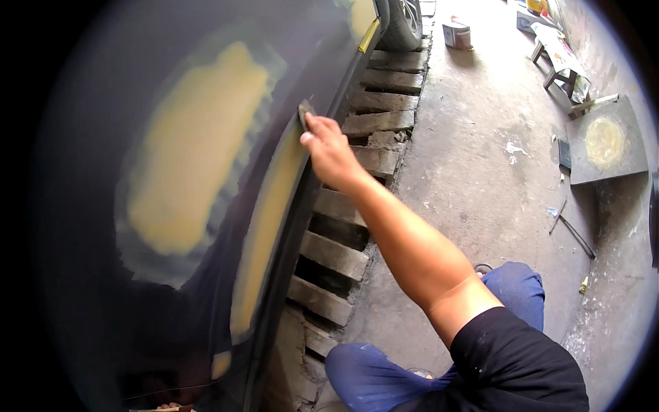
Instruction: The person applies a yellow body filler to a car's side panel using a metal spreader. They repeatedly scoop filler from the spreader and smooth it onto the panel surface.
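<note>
My right hand [329, 152] reaches across to a dark car door panel [278, 75]. Its fingers are closed on a small flat grey piece [305, 113], held against the panel; whether this is a scraper or folded sandpaper I cannot tell. Just below the hand runs a long yellowish filler strip [269, 220] along the lower door. A larger filler patch [199, 154], with a dull greyish border, covers the middle of the door to the left. My left hand is not recognisable; a tiny skin-coloured patch at the bottom left edge is too cropped to identify.
Concrete slats [334, 255] with dark gaps run beside the car, below a wheel [403, 26]. On the floor stand a tin [457, 34] and a small bench [559, 51]. A grey board [621, 154] with a yellowish smear leans near the right wall.
</note>
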`<action>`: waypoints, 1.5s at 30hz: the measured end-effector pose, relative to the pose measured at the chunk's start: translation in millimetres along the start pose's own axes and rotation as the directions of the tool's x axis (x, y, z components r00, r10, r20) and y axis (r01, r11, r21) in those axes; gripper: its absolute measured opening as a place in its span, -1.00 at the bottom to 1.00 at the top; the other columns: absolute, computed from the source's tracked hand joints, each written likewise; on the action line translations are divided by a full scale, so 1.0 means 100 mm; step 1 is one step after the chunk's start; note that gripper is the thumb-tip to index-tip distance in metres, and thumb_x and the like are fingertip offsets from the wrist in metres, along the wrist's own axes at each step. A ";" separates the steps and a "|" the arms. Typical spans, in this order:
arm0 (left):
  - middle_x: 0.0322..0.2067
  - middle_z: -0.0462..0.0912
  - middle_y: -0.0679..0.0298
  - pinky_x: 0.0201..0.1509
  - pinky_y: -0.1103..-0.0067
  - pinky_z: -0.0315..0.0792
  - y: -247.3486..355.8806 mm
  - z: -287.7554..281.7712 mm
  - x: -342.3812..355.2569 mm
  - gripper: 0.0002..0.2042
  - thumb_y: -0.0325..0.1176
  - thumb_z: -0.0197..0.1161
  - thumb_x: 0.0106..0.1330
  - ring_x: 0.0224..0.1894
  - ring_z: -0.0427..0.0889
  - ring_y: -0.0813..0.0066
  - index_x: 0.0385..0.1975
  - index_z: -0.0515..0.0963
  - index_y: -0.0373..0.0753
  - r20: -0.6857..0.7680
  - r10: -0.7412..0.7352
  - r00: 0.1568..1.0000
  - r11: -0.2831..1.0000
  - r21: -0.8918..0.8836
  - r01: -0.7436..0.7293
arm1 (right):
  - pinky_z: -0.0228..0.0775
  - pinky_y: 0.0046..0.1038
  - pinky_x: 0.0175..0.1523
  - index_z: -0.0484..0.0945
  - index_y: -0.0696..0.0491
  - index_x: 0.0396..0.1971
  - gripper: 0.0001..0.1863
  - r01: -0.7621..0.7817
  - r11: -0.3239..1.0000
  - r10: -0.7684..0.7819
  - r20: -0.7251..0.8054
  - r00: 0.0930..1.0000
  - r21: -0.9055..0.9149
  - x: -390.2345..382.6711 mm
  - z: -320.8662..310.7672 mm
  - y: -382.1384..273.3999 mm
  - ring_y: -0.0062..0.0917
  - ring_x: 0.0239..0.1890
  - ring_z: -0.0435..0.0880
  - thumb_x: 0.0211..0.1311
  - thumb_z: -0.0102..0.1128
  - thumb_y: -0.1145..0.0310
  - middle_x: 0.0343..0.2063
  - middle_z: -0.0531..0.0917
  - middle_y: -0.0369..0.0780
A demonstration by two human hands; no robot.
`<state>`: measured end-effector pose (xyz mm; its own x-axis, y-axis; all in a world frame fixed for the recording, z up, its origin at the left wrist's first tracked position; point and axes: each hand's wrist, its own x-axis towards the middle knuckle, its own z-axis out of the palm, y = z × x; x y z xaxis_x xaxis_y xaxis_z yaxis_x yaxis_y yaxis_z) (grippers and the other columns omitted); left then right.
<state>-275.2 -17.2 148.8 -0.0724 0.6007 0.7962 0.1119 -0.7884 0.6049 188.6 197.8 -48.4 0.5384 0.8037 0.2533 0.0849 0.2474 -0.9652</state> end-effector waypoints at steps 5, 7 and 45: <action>0.11 0.44 -0.03 0.02 0.29 0.52 -0.10 -0.66 -0.01 -0.38 -0.41 -0.02 -0.07 0.02 0.52 0.12 0.15 0.35 -0.34 -0.141 0.225 0.964 0.853 0.506 -0.125 | -0.01 -0.27 0.37 0.31 0.09 0.23 -0.47 0.082 0.994 -0.071 0.160 0.985 -0.065 -0.35 -0.14 -0.01 -0.14 0.26 0.22 0.29 -0.07 0.21 0.24 0.28 -0.05; 0.12 0.45 0.01 0.00 0.28 0.53 0.04 -0.36 -0.05 -0.37 -0.42 0.00 -0.08 0.01 0.53 0.13 0.16 0.36 -0.30 -0.130 -0.165 0.978 0.975 -0.172 0.142 | -0.03 -0.33 0.39 0.27 0.12 0.25 -0.46 0.072 0.992 -0.062 0.097 0.993 -0.104 -0.17 -0.38 0.17 -0.25 0.32 0.22 0.30 -0.07 0.25 0.24 0.30 -0.04; 0.08 0.47 0.18 0.24 0.31 0.32 -0.29 1.36 -0.65 -0.52 -0.57 0.00 0.15 0.13 0.44 0.26 0.14 0.33 -0.26 0.080 -0.576 0.813 0.761 -0.312 0.569 | 0.16 -0.35 0.28 0.33 0.16 0.22 -0.51 0.070 0.853 -0.318 0.408 0.856 0.518 -1.70 -0.32 -0.67 -0.33 0.23 0.33 0.35 -0.01 0.27 0.19 0.34 -0.07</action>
<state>-138.8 -15.0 78.3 -0.0445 0.9534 0.2984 -0.2651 -0.2992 0.9166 118.6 27.2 -29.0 0.0918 0.8302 0.5499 -0.3242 0.5471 -0.7718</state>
